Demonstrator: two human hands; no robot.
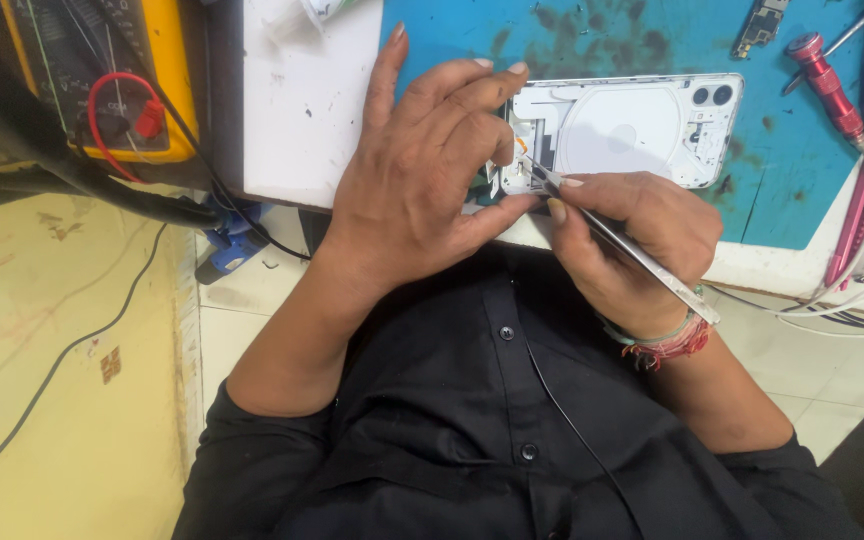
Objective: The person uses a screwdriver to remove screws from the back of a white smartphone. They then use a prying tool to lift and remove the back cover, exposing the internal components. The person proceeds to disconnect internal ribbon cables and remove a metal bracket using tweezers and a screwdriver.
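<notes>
an opened white phone [642,125] is laid on a stained blue mat [792,190], near the table's front edge. its near end is pinned under the fingertips of the left hand [417,185]. metal tweezers [622,245] are pinched in the right hand [632,245], their tips set into the phone's corner. a red screwdriver [827,85] is seen well apart.

Yellow multimeter's [102,75] dark dial face with pale markings, top left corner
</notes>
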